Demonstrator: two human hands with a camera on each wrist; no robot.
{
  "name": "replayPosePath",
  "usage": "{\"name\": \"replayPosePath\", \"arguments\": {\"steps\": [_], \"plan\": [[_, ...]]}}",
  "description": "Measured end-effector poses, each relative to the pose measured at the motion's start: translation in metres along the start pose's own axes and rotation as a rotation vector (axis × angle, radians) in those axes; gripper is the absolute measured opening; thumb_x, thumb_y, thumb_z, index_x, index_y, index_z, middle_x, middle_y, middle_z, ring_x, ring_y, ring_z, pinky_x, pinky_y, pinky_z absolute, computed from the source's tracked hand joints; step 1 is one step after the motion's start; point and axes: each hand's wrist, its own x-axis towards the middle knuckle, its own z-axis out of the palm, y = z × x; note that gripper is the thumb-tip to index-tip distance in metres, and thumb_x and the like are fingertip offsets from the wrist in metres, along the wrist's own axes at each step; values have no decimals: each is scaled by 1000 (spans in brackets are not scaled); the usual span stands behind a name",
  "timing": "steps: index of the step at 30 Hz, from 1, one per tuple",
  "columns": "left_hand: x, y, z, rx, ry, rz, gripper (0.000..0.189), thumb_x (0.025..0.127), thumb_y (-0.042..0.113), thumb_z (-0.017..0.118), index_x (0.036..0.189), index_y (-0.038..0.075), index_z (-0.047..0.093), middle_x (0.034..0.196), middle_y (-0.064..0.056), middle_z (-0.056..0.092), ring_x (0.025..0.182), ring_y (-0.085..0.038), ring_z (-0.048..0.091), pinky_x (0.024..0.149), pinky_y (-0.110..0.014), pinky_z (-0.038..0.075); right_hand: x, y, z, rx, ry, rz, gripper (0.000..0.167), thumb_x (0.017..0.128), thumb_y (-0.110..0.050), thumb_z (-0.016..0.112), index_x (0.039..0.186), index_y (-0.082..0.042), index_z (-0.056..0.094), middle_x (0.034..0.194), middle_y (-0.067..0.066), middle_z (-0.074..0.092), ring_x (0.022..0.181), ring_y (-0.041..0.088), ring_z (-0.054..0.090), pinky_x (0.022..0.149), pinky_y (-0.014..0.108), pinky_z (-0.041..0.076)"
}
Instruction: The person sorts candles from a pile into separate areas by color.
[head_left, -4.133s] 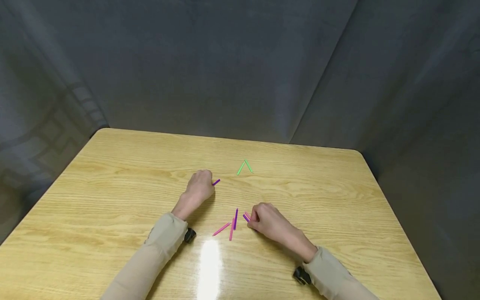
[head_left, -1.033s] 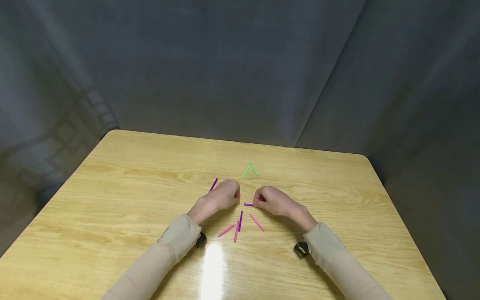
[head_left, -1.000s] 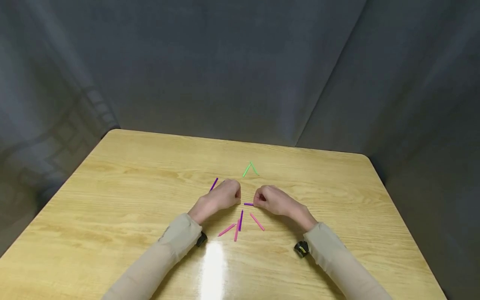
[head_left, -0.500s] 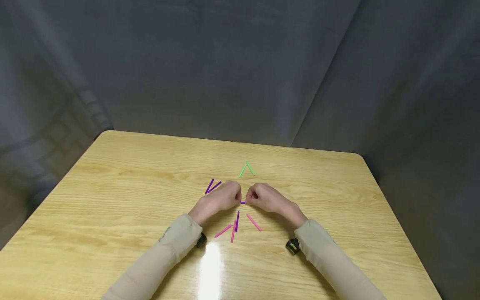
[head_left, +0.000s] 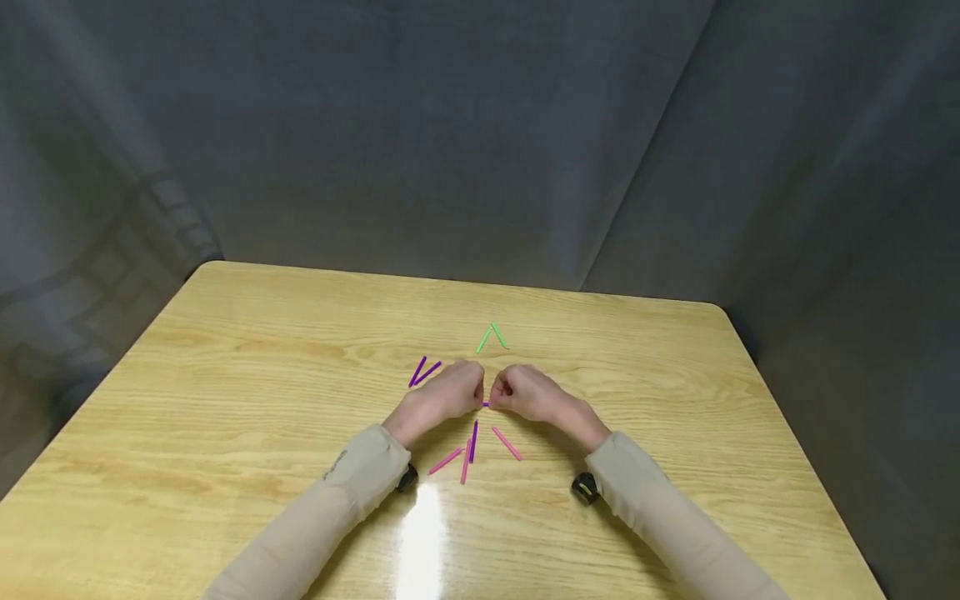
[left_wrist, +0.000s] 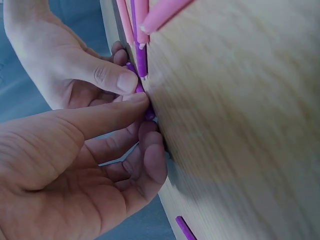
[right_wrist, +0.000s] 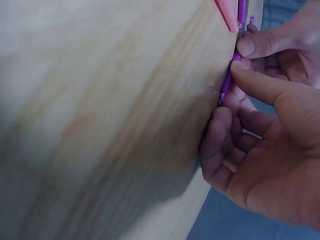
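Observation:
My left hand (head_left: 448, 392) and right hand (head_left: 532, 393) meet just above the table middle. Between them is a thin purple candle (head_left: 486, 405), held level, with a short wick-like tip. Thumb and fingertips of each hand pinch it at opposite ends; the left wrist view shows this candle (left_wrist: 140, 89) near the wood. Just in front of the hands lie another purple candle (head_left: 473, 442), a pink one (head_left: 507, 443) on the right, and two more pink candles (head_left: 465, 462) on the left. Two purple candles (head_left: 425, 372) lie beyond my left wrist.
Two green candles (head_left: 492, 336) form an upside-down V farther back on the wooden table (head_left: 637, 350). A dark curtain (head_left: 420, 150) hangs behind and at both sides. Light glares off the tabletop near its front (head_left: 420, 533).
Earlier my left hand set a purple candle down at the left, and my right hand picked one from beside a pink candle. The right hand has since moved left, bringing it to the left fingers.

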Motion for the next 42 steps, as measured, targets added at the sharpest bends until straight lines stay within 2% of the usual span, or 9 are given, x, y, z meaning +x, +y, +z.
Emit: {"name": "replayPosePath", "arguments": {"steps": [6,11,14,18,21,26,33,42], "plan": [[-1,1,2,1,3,-10,37,79,-14,57,56,11,43,49,6,30,44,-7,25,42,-20,22,0,-1,-3,39,-31,10,11,90,-8,67,80,-4,66,71,-2,60,60,7,45,59,22,42],[-2,3,1,-33,-2,-36,33,78,-16,57,57,7,48,49,4,33,43,-7,27,41,-19,22,-1,2,-4,76,-43,5,10,90,-7,66,81,-3,67,70,-3,58,61,7,46,59,22,42],[-2,3,1,-43,5,-51,27,78,-15,60,59,4,56,50,4,41,43,-7,32,40,-18,25,-1,2,-5,104,-44,6,10,91,-6,65,83,-2,68,69,-3,56,61,8,44,59,22,41],[-2,3,1,-30,27,-30,22,76,-16,61,65,2,64,57,1,53,48,-9,42,44,-19,34,-2,3,-6,118,-40,23,11,92,-5,64,83,-1,68,69,-3,56,60,8,42,58,21,38],[-3,2,1,-20,36,-5,25,73,-18,58,61,3,62,53,3,50,47,-8,41,43,-18,33,-3,4,-6,121,-39,10,11,92,-4,63,83,-1,68,69,-2,57,60,7,42,57,21,37],[-6,0,-1,-39,6,-1,29,71,-18,54,54,5,55,47,7,39,43,-6,33,41,-18,27,-8,8,-10,137,-44,-25,11,92,-6,62,83,-3,67,70,-2,57,61,7,43,57,22,38],[-12,-7,-3,-36,21,15,20,76,-12,63,61,1,63,52,6,46,47,-7,39,45,-18,31,-9,15,-11,150,-33,40,7,90,-6,66,85,-3,69,73,1,61,64,9,47,61,23,42],[-18,-12,-4,-66,30,-34,21,81,-4,70,63,4,64,56,5,51,50,-8,42,48,-19,34,-10,12,-11,136,-6,72,9,91,-7,65,84,-4,70,72,0,62,59,8,44,55,21,37]]}}
